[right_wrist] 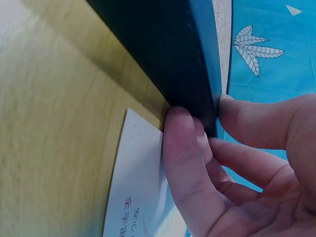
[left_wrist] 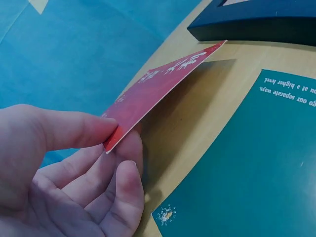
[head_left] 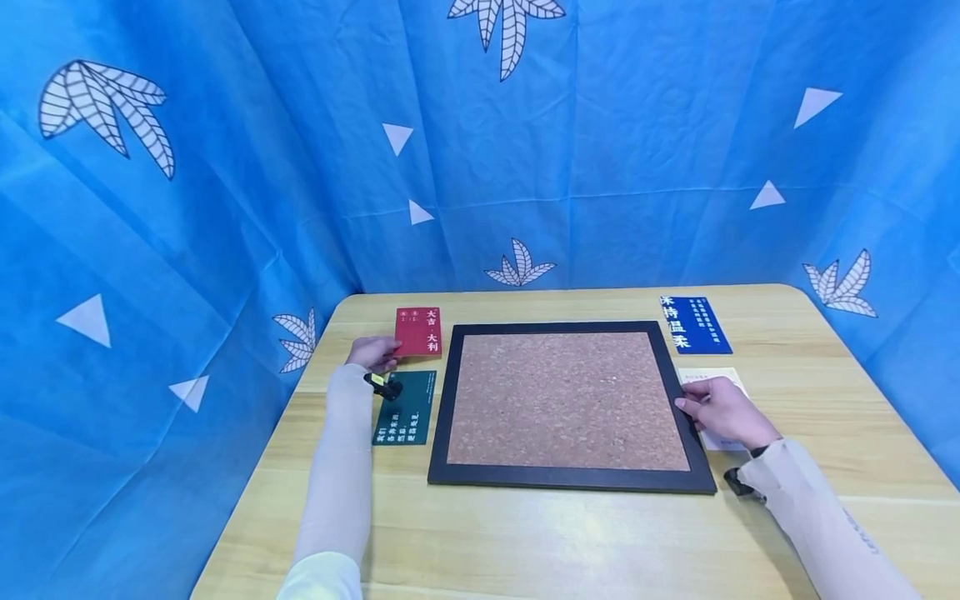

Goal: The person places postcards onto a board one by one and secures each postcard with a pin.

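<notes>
A red card (head_left: pixel 417 332) with white characters is pinched at its near-left corner between the thumb and fingers of my left hand (head_left: pixel 372 354). In the left wrist view this red card (left_wrist: pixel 163 84) tilts up off the table, casting a shadow. My right hand (head_left: pixel 722 410) grips the right edge of a black-framed cork board (head_left: pixel 570 400), thumb on top and fingers against the outer side. The frame's dark side (right_wrist: pixel 163 44) fills much of the right wrist view. Partly under the right hand lies a cream card (head_left: pixel 712 374), also seen as a pale card (right_wrist: pixel 133 173) beside the fingers.
A green card (head_left: pixel 408 408) lies left of the board, partly behind the left wrist. At the back right is a blue card (head_left: pixel 697 325) with white characters. The wooden table (head_left: pixel 555 542) meets a blue patterned curtain (head_left: pixel 637 167) behind and at both sides.
</notes>
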### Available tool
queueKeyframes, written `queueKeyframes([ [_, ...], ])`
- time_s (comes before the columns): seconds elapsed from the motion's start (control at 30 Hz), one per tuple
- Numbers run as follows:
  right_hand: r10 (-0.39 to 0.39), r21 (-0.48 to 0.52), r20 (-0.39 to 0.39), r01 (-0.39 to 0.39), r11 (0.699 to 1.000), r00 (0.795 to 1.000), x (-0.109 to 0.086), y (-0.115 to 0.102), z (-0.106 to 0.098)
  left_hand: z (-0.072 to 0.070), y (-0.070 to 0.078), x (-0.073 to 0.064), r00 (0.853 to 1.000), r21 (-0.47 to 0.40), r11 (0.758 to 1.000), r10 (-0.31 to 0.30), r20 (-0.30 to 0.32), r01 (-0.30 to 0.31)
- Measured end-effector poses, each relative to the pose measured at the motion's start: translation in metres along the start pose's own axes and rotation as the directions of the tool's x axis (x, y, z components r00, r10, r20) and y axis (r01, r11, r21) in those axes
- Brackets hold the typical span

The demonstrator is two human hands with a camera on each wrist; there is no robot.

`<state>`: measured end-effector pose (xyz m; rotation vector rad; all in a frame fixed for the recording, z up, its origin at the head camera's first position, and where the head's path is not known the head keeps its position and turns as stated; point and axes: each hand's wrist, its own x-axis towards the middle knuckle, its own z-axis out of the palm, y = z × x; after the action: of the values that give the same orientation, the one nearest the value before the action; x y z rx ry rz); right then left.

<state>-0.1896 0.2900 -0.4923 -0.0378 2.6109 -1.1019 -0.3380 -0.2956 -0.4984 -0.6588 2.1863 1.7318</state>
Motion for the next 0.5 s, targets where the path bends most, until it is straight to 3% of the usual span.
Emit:
queueKeyframes([
  [0.2,0.010,-0.004,0.004,-0.010,1.000,1.000,0.000,-0.002,-0.001,0.000,0.004,-0.005,1.000,-0.066,0.998,-0.011,0.019,0.012],
  [0.33,0.016,-0.005,0.008,-0.016,1.000,1.000,0.000,-0.002,-0.002,0.002,0.012,-0.017,0.999,-0.108,0.993,-0.036,0.039,0.040],
  [0.5,0.019,-0.004,0.012,-0.019,1.000,1.000,0.000,-0.003,-0.002,0.006,0.024,-0.033,0.998,-0.080,0.996,-0.034,0.043,0.037],
])
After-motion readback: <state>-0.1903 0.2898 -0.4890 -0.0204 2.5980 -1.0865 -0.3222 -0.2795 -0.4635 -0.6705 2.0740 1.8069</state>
